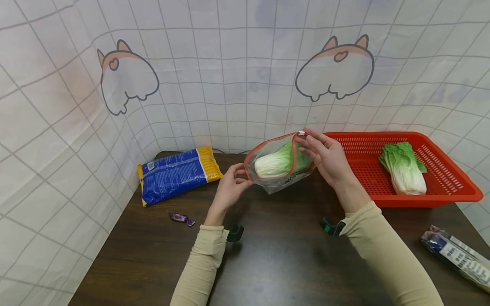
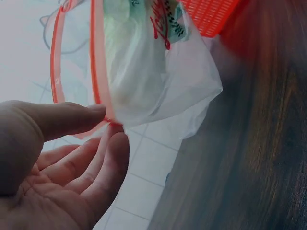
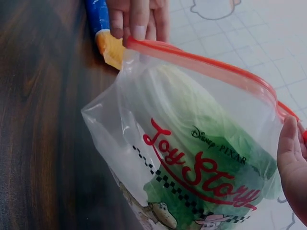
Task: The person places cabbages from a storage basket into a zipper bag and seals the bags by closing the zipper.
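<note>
A clear zip bag (image 3: 110, 139) with a red rim and printed lettering hangs between my two hands above the table, its mouth spread wide. Inside lies a napa cabbage (image 1: 273, 163), white stem end towards the left, green leaves towards the right. My left hand (image 1: 232, 185) pinches the left corner of the red rim between thumb and fingers; the left wrist view shows this pinch close up. With thumb and fingers my right hand (image 1: 330, 159) grips the rim's other end, near the white slider (image 1: 301, 133).
At the right stands a red plastic basket (image 1: 451, 198) holding another napa cabbage (image 1: 406, 170). A blue and yellow packet (image 1: 174, 175) lies back left, with a purple-wrapped candy (image 1: 181, 218) before it. A labelled plastic package (image 1: 459, 257) lies front right. A patterned cloth (image 1: 237, 76) hangs behind.
</note>
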Tool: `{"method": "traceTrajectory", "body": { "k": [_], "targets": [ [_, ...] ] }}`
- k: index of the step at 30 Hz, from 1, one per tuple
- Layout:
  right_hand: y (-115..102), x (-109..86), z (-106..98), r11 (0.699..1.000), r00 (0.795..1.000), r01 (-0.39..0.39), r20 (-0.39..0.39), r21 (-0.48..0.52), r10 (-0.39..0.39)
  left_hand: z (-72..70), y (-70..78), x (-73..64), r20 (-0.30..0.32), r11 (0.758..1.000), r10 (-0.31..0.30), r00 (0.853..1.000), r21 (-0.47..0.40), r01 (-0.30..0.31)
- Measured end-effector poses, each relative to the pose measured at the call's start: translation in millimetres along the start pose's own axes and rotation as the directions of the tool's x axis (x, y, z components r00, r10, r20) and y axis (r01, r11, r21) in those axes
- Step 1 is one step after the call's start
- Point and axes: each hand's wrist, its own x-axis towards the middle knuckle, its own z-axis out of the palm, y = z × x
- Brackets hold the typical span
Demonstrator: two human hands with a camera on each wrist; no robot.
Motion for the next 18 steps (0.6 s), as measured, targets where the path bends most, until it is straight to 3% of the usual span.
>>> {"method": "traceTrajectory", "body": {
  "k": [6, 9, 14, 18],
  "targets": [
    [1.8, -2.4, -1.6, 1.000, 1.000, 0.004, 0.017, 0.012, -0.005, 3.1, -3.3, 0.3, 0.001, 0.998, 0.021, 1.000, 0.058, -0.021],
    [2.3, -2.7, -1.6, 0.999, 1.000, 0.013, 0.027, 0.031, -0.014, 5.9, -5.4, 1.1, -0.018, 0.995, 0.006, 1.000, 0.097, -0.004],
    [2.5, -2.9, -1.1, 0.999, 0.999, 0.020, 0.041, 0.043, -0.022, 9.6, -6.8, 3.3, -0.092, 0.998, -0.026, 0.995, 0.063, 0.031],
    [0.6, -3.2, -2.1, 0.999, 0.999, 0.014, 0.031, 0.041, -0.015, 8.0, -3.9, 3.1, -0.152, 0.998, -0.005, 0.988, 0.054, 0.013]
  ]
}}
